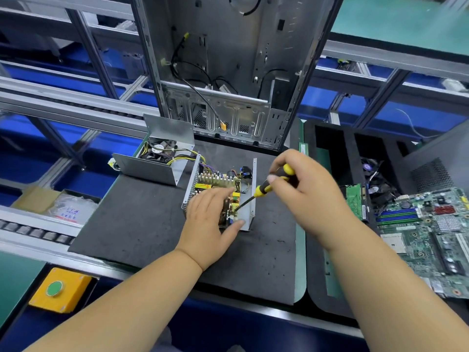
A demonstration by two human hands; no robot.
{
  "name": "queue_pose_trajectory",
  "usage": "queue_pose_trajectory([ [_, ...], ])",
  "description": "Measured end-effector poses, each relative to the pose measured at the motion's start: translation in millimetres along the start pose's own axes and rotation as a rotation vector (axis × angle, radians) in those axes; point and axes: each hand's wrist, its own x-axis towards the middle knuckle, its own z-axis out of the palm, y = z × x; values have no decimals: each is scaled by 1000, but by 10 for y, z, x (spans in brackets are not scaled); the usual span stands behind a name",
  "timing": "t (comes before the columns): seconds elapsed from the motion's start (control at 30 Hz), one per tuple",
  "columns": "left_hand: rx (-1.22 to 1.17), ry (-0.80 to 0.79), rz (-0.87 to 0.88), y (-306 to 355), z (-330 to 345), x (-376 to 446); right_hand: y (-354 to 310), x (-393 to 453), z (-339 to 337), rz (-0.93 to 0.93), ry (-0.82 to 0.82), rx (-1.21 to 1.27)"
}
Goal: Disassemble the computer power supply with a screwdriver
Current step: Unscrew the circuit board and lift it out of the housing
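Left hand (pixel 212 219) flat, fingers straight, steadies opened grey-metal power supply (pixel 220 194) mid-counter; right hand (pixel 302 184) grips yellow-black screwdriver (pixel 264 188), shaft slanting down-left, tip on exposed circuit board.

Left hand (pixel 210 219) steadies the opened power supply (pixel 220 191); right hand (pixel 302 184) angles a screwdriver (pixel 264 189) into it.

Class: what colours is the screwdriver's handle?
Yellow and black screwdriver handle, seen in the head view.
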Motion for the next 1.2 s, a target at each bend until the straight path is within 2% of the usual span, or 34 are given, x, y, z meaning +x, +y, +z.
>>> queue_pose_trajectory([
  [0.2,-228,-9,-98,265,-139,421,90,56,-227,97,132,186],
  [0.4,-225,-28,-129,441,-120,639,227,38,-424,153,214,345],
  [0.5,-302,-30,-192,561,-112,739,332,15,-530,148,269,357],
  [0.63,-461,-87,-318,718,-82,847,440,-3,-652,145,369,503],
  [0.73,-597,-202,-341,803,-64,938,543,24,-667,174,319,549],
  [0.87,-683,-335,-330,849,-29,1111,668,137,-576,287,122,537],
  [1.0,-783,-410,-348,794,-5,1312,647,297,-413,262,14,506],
  [1.2,-770,-527,-304,637,-62,1578,600,482,-260,266,35,327],
])
